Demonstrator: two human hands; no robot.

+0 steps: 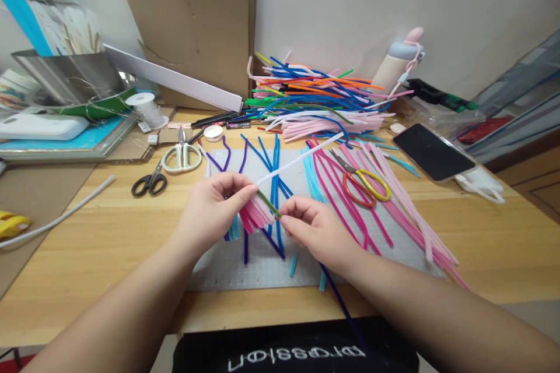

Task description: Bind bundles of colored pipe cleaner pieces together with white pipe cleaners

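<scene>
Pale wood tabletop [109, 280] runs beneath both forearms, which reach in from the lower corners and converge over a gray gridded cutting mat [205, 274]. At the middle, the left hand [214, 201] is turned inward, thumb pressed against the curled index finger, pinching a short green chenille stem [268, 203] near its upper end; the right hand [319, 230] nips its lower end between thumb and fingertips, the other fingers folded. A white chenille stem [297, 159] slants up and rightward from the left thumb, while a row of cut pink strips [256, 214] hangs just below the green one. Left fingers cover the strips' upper ends, so how they are joined or held cannot be told. A yellow object [13, 224] is cut off at the left edge. Red-and-yellow-handled scissors [359, 173] lie over pink stems on the right, near a dark-screened smartphone [434, 151]. Behind, a multicolored heap of chenille stems [324, 99] and cardboard sheets [196, 41] stand before a plain light wall [328, 11].
</scene>
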